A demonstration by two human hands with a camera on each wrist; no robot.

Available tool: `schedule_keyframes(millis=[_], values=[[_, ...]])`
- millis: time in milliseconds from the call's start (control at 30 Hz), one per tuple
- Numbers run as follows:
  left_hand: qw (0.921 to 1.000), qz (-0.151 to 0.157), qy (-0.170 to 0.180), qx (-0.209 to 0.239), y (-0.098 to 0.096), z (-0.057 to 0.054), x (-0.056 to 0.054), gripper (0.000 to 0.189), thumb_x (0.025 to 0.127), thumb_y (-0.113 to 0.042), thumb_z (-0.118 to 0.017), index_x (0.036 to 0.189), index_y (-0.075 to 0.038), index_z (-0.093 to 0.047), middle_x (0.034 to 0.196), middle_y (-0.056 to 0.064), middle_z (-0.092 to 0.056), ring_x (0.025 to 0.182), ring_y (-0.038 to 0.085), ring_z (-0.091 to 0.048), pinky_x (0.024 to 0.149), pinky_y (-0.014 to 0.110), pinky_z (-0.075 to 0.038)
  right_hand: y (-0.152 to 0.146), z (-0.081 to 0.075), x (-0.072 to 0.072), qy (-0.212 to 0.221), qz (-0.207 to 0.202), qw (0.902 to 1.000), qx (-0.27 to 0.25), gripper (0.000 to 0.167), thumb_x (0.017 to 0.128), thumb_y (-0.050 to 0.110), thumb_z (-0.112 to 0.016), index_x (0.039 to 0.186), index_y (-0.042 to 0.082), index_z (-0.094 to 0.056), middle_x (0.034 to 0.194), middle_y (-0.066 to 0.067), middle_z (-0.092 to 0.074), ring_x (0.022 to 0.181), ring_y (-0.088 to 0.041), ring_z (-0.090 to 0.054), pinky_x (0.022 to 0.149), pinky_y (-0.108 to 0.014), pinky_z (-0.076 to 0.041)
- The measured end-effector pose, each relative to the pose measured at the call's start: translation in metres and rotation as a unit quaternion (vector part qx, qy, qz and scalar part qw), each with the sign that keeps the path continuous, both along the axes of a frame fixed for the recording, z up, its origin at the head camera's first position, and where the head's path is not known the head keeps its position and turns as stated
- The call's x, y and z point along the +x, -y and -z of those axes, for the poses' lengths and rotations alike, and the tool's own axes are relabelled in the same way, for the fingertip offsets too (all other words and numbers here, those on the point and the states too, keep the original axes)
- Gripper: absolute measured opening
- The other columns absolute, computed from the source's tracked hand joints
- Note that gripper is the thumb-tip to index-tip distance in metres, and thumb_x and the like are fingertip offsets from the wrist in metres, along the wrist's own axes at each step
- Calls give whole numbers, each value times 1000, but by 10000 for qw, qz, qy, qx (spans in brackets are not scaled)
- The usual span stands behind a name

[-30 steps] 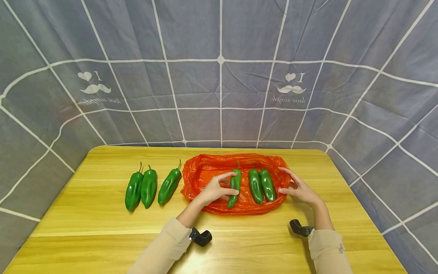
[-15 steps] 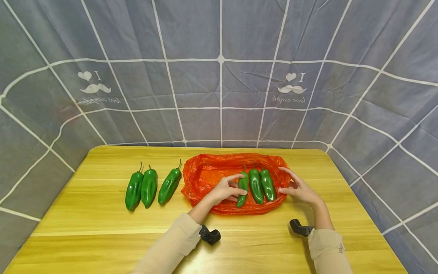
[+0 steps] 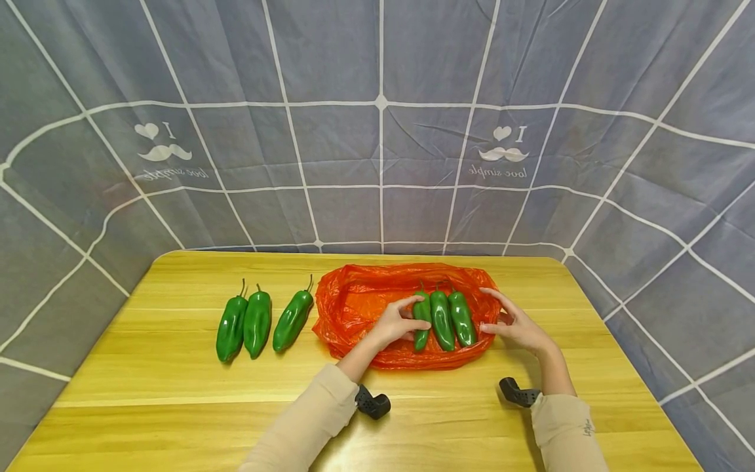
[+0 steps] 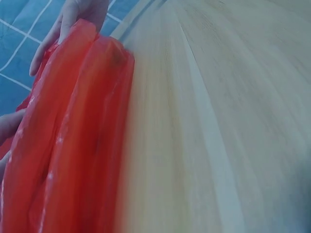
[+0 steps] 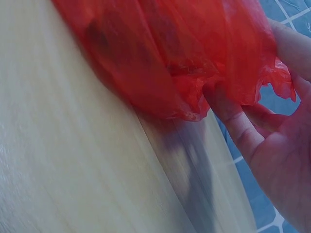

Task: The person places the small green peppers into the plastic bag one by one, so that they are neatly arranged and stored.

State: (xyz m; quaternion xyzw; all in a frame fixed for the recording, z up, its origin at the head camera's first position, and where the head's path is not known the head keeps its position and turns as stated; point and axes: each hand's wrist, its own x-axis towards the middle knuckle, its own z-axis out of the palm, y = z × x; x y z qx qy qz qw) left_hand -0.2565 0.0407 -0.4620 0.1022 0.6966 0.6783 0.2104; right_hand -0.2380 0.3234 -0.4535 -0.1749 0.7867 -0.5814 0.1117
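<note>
A red plastic bag [image 3: 361, 307] lies spread open on the table, its rim raised around it. My left hand [image 3: 394, 326] holds a green chili pepper [image 3: 421, 313] between thumb and fingers inside the bag, right beside two other green peppers [image 3: 442, 321]. With thumb and fingers on either side of the bag's right edge, my right hand [image 3: 522, 329] holds it; the right wrist view shows the thin red film [image 5: 238, 53] between them. From the left wrist, the bag's front wall [image 4: 92, 121] hides the peppers and most of the left hand.
Three more green peppers [image 3: 257, 324] lie on the wooden table [image 3: 177, 406] left of the bag, stems pointing away. A grey curtain [image 3: 425, 144] with white lines stands behind the table and along both sides. Each wrist carries a black camera mount [image 3: 373, 403].
My left hand has moved right across the bag with its pepper, bringing it up beside the two lying there. My right hand has stayed at the bag's right edge.
</note>
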Motion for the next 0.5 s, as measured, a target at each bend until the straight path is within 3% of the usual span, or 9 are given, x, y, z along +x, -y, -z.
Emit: schedule_keyframes(millis=[133, 267, 500], values=[[9975, -214, -525, -432, -5, 0, -2, 58, 75, -6, -73, 130, -8, -52, 85, 16, -61, 57, 12, -57, 52, 34, -53, 0, -1, 1, 6, -34, 10000, -25, 72, 83, -1, -63, 142, 2, -22, 140, -30, -23, 111, -30, -50, 84, -20, -45], [9909, -358, -927, -906, -8, 1, -1, 57, 75, -8, -74, 128, -7, -54, 88, 18, -63, 64, 15, -59, 55, 30, -52, 0, 0, 1, 37, -32, 10000, -71, 72, 83, -1, -63, 142, 2, -22, 141, -29, -23, 110, -25, -52, 84, -20, -45], [9866, -602, -1096, -1045, -10, 3, -1, 56, 74, -10, -75, 126, -6, -54, 96, 20, -64, 80, 25, -63, 61, 28, -52, -1, 3, -1, 36, -60, 9999, -103, 71, 83, -3, -62, 141, 1, -21, 141, -29, -22, 109, -17, -53, 84, -19, -45]])
